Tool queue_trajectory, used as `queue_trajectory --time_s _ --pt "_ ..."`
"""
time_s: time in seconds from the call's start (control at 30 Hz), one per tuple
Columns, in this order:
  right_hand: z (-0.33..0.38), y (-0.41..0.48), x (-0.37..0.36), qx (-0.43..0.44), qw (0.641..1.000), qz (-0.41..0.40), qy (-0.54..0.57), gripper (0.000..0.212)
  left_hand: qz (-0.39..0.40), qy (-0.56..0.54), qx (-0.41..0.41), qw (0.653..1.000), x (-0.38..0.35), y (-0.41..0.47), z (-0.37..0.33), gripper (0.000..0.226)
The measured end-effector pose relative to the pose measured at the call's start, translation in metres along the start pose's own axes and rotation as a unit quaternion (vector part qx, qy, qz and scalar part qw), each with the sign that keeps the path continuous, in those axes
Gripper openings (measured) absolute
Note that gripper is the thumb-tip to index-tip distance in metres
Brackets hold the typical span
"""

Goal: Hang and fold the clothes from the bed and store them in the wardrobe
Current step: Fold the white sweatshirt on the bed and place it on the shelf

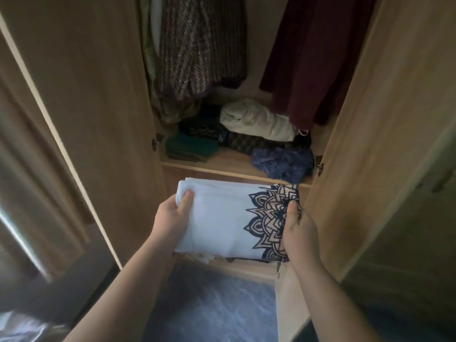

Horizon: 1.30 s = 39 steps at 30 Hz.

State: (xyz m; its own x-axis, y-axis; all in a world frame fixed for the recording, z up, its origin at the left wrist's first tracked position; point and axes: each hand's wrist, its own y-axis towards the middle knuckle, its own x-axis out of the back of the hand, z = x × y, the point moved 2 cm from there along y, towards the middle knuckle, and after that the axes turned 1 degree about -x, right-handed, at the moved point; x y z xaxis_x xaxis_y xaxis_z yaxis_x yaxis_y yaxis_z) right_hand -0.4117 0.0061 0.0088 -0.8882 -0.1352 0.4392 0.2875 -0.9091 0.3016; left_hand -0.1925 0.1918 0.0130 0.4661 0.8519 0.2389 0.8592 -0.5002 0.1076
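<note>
Folded white cloth (222, 218) with dark mandala print was held flat before open wardrobe (357, 119), below shelf (229, 160). Left hand (170, 218) and right hand (299, 230) each closed on an end. Shelf already carried folded piles, garments hung above. Stowing not yet done; bed out of view.

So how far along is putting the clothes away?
Done: clothes hang inside the wardrobe, and folded piles sit on its shelf. In hand: the left hand and right hand hold a folded white shirt before it. Left: placing it; the bed isn't visible.
</note>
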Motion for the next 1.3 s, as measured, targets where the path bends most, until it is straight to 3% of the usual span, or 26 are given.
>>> queue_trajectory --time_s 0.3,0.43,0.73,0.93,1.03,1.13,1.23,1.3 --pt "-0.031 0.150 -0.136 -0.029 0.997 -0.019 -0.064 0.057 0.051 0.007 0.028 0.998 -0.058 0.205 0.067 0.040" --pt "-0.040 0.222 -0.193 -0.062 0.990 -0.007 -0.124 0.067 0.087 0.043 0.053 0.994 -0.083 0.307 0.081 0.047" --pt "-0.069 0.333 -0.270 -0.194 0.971 0.001 -0.139 0.065 0.155 0.080 0.074 0.982 -0.158 0.459 0.104 0.044" --pt "-0.078 0.396 -0.300 -0.183 0.958 -0.004 -0.220 0.064 0.167 0.140 0.095 0.971 -0.198 0.520 0.105 0.047" --pt "-0.088 0.411 -0.314 -0.186 0.941 0.050 -0.279 0.052 0.177 0.206 0.095 0.958 -0.213 0.533 0.117 0.061" --pt "-0.106 0.412 -0.321 -0.187 0.932 0.020 -0.309 0.043 0.158 0.294 0.073 0.940 -0.225 0.532 0.124 0.068" --pt "-0.108 0.414 -0.322 -0.120 0.940 -0.021 -0.317 0.037 0.118 0.374 0.030 0.920 -0.225 0.523 0.117 0.067" --pt "-0.102 0.417 -0.315 -0.028 0.944 -0.045 -0.325 0.034 0.098 0.398 0.005 0.912 -0.216 0.518 0.108 0.065"
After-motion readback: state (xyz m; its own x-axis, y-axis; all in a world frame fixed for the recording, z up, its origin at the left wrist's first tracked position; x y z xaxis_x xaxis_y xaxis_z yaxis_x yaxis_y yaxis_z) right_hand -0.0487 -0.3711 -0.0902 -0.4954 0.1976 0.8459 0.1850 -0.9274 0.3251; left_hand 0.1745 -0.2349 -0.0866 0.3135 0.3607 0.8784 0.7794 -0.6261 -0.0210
